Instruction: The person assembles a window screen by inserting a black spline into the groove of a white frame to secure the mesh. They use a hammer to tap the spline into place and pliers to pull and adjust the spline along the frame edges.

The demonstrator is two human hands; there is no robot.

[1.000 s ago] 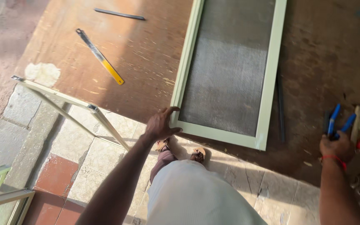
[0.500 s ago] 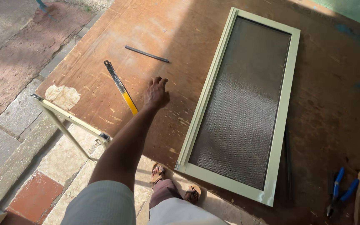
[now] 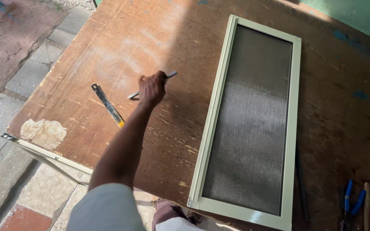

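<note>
Nearby, saw [image 3: 108, 105] and screen frame [image 3: 249, 124].

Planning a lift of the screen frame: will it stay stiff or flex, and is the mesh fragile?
The screen frame is long and narrow with slim pale green rails, so it probably twists a little if lifted by one end. It looks light for its size, since most of it is mesh. The mesh is thin and likely dents or tears under a fingertip; grip the rails instead.
</note>
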